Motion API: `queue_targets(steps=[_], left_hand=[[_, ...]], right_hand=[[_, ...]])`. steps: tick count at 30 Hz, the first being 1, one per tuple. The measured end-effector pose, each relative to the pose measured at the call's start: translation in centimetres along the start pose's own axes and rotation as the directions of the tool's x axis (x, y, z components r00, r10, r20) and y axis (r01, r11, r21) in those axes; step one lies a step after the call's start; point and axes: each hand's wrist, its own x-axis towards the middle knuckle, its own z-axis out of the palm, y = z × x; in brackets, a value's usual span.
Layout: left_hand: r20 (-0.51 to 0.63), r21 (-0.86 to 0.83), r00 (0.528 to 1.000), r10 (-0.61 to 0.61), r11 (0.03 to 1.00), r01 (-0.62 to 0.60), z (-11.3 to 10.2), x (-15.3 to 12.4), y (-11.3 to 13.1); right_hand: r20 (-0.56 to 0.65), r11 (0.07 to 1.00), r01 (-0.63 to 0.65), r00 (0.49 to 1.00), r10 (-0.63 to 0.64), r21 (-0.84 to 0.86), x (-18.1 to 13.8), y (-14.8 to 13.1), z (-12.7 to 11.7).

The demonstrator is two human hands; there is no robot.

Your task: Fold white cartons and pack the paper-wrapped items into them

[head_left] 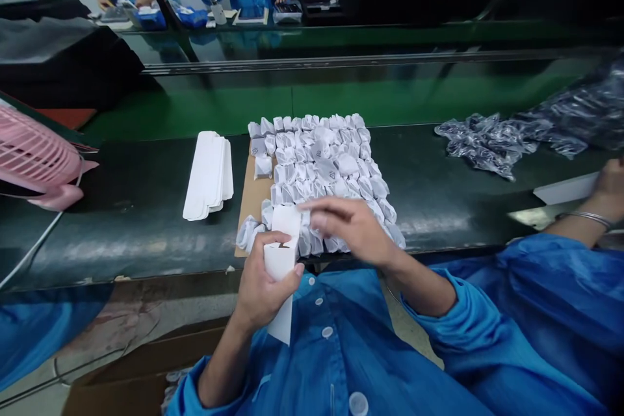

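Observation:
A narrow white carton (281,264) is gripped in my left hand (266,279), thumb on its near side and fingers round the back. Its upper part rises as a white flap, with a small dark mark or gap below it. My right hand (353,227) is beside the carton's top, fingers stretched to the left and partly blurred, with nothing seen in them. Behind both hands, rows of small items in white wrapping (312,149) lie on a brown cardboard sheet (247,198). Left of the sheet lies a stack of flat white cartons (208,175).
A pink fan (41,156) stands at the left. Clear plastic bags (487,136) are heaped at the right, near a co-worker's hand (611,188) by a white carton (565,190). Across the bench are other people in blue and black trays (390,0). Below left sits a cardboard box (121,377).

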Motion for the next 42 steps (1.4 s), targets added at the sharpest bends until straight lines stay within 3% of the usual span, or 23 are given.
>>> queue_targets(steps=[2, 8, 12, 21, 26, 31, 33, 36, 39, 42], left_hand=[[0.066, 0.043, 0.998, -0.008, 0.999, 0.005, -0.2, -0.2, -0.1], [0.229, 0.116, 0.968, 0.105, 0.984, -0.134, -0.6, -0.6, 0.1], [0.276, 0.140, 0.950, 0.145, 0.972, -0.189, -0.9, -1.0, 0.1], [0.183, 0.169, 0.953, 0.243, 0.947, -0.274, -0.4, -0.7, 0.3], [0.170, 0.169, 0.953, 0.251, 0.945, -0.279, -0.4, -0.8, 0.6], [0.154, 0.112, 0.963, 0.219, 0.965, -0.237, 0.0, -1.1, 0.3], [0.059, 0.048, 0.963, 0.264, 0.962, -0.267, 0.5, -1.2, -0.1], [-0.027, 0.070, 0.954, 0.298, 0.953, -0.296, 0.9, -1.5, -0.5], [0.050, 0.186, 0.961, 0.270, 0.943, -0.275, 0.6, -1.8, -0.6], [0.126, 0.230, 0.963, 0.237, 0.937, -0.261, -0.2, -2.0, -0.4]], right_hand=[[-0.062, 0.978, -0.129, 0.988, 0.140, 0.166, 0.6, 0.4, -0.2], [0.138, 0.848, -0.349, 0.937, 0.321, 0.398, 0.0, 1.5, 0.9], [0.162, 0.863, -0.295, 0.955, 0.249, 0.411, -1.0, 1.9, 1.3], [0.051, 0.886, -0.209, 0.977, 0.206, 0.413, -1.7, 2.0, 2.6], [0.050, 0.880, -0.176, 0.984, 0.172, 0.441, -2.0, 2.2, 2.6], [-0.016, 0.950, -0.172, 0.983, 0.182, 0.262, -2.4, 1.8, 2.8], [-0.060, 0.978, -0.108, 0.991, 0.120, 0.180, -2.5, 1.4, 2.9], [-0.110, 0.995, 0.095, 0.989, -0.095, -0.006, -2.6, 1.0, 3.2], [-0.071, 0.915, 0.311, 0.938, -0.339, -0.256, -2.9, 1.2, 3.4], [-0.005, 0.839, 0.427, 0.890, -0.455, -0.338, -3.2, 2.0, 3.9]])
